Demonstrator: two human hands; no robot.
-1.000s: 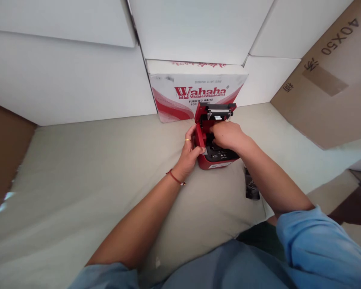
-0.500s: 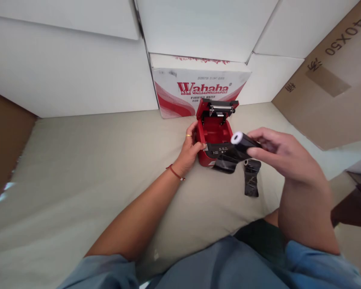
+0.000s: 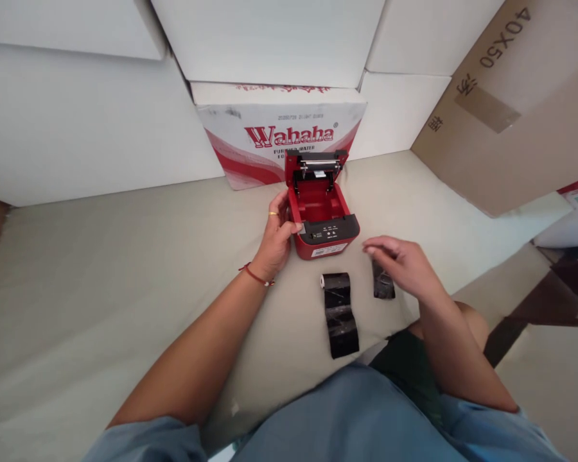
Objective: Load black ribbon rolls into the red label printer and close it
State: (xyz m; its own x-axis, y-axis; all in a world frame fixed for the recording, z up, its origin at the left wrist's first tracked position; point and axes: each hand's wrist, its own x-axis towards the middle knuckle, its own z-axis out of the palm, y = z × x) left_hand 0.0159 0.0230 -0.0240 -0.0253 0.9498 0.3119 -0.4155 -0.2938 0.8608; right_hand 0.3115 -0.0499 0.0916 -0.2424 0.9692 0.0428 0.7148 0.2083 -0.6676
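A red label printer [image 3: 325,240] stands on the cloth with its lid raised and its red inner bay bare. My left hand [image 3: 277,234] grips its left side, thumb on the front corner and fingers along the wall. In front of the printer lies a black roll with a white core [image 3: 337,281], its loose strip stretched toward me. To the right, my right hand [image 3: 399,260] is over a second black roll [image 3: 384,282], thumb and forefinger closed together at its far end. That end is mostly hidden by the fingers.
Behind the printer is a Wahaha carton [image 3: 289,138], with white boxes [image 3: 270,38] stacked around and above it. A brown carton [image 3: 525,115] stands at the right. Pale cloth [image 3: 149,256] covers the surface, and its front edge is near my lap.
The black roll that my right hand held up before the printer now lies on the cloth. My right hand has moved down to the second roll. The view has shifted right.
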